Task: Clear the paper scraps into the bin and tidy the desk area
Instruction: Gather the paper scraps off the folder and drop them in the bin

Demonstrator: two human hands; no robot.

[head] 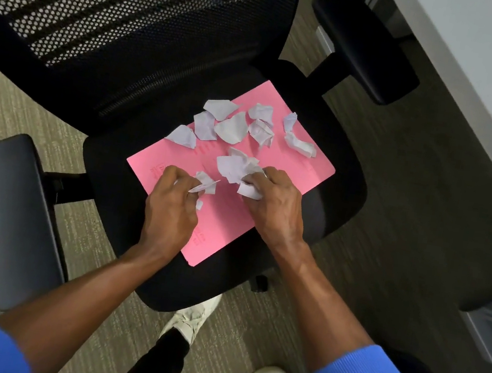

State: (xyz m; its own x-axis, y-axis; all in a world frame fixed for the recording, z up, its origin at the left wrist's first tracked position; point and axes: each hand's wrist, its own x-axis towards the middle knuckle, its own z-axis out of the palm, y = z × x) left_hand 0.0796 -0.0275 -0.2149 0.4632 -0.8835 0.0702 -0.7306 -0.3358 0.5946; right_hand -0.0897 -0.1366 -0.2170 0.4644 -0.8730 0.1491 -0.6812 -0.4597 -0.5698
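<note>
Both hands [172, 203] [274, 205] clutch paper scraps [234, 168].

paper scraps [232, 127] lie on a folder [300, 166] on the chair seat [342, 189].

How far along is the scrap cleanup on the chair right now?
Early stage. Nothing looks binned yet, and no bin is in view. In hand: the left hand pinches a small scrap, and the right hand is closed on a bunch of crumpled scraps. Left: about eight loose scraps on the pink folder lying on the chair seat.
</note>
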